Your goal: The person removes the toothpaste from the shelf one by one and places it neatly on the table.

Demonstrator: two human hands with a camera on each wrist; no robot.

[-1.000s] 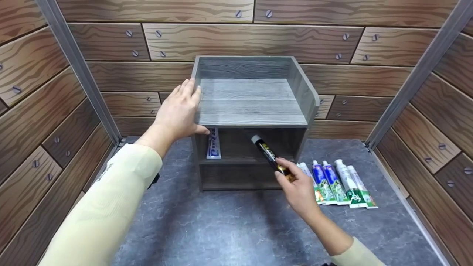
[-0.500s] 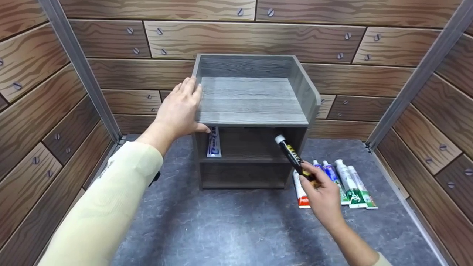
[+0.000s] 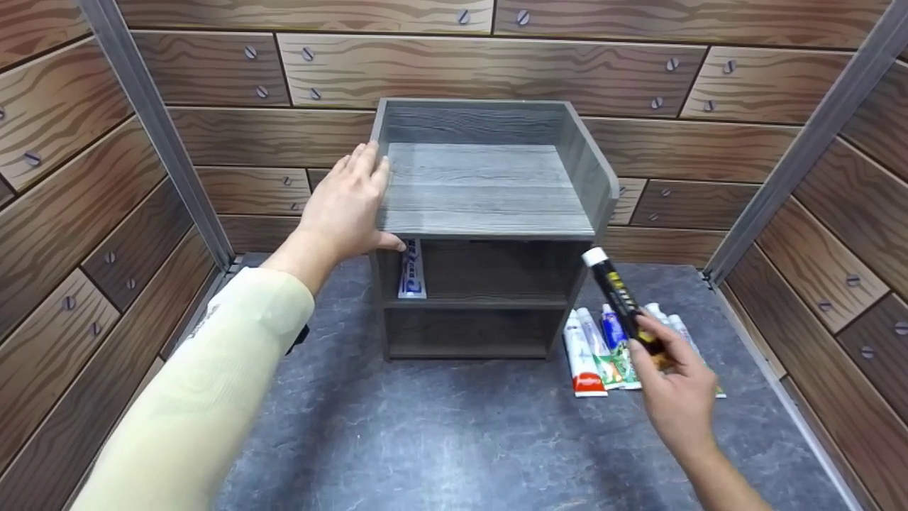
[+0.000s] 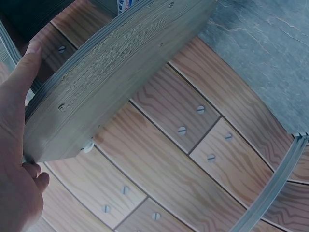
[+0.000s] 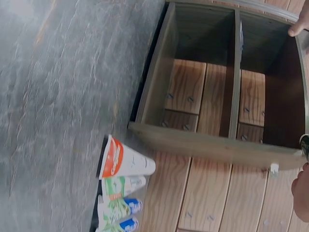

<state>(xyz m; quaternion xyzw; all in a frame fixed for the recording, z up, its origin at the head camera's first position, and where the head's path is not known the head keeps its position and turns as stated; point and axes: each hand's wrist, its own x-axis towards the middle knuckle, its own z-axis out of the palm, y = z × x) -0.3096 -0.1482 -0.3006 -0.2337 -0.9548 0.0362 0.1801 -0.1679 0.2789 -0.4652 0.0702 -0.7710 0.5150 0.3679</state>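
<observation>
A grey wooden shelf unit [image 3: 489,191] stands against the back wall. My left hand [image 3: 345,202] grips its left side panel, the thumb at the front edge under the top board; in the left wrist view the thumb [image 4: 24,67] reaches over the panel's edge. My right hand [image 3: 677,387] holds a black toothpaste tube [image 3: 617,294] with a white cap, tilted up, in the air right of the unit. In the right wrist view only part of that hand [image 5: 301,193] shows. A blue-and-white toothpaste tube [image 3: 411,270] stands at the left end of the middle compartment.
Several toothpaste tubes lie in a row on the grey floor [image 3: 425,440] right of the unit, a white one with a red end [image 3: 585,362] nearest it. My right hand partly hides the row. Wood-patterned walls [image 3: 489,71] with metal corner posts [image 3: 794,142] enclose the space.
My right hand has moved right with the black toothpaste tube, from before the middle compartment to over the row of tubes. The left hand stays on the side panel.
</observation>
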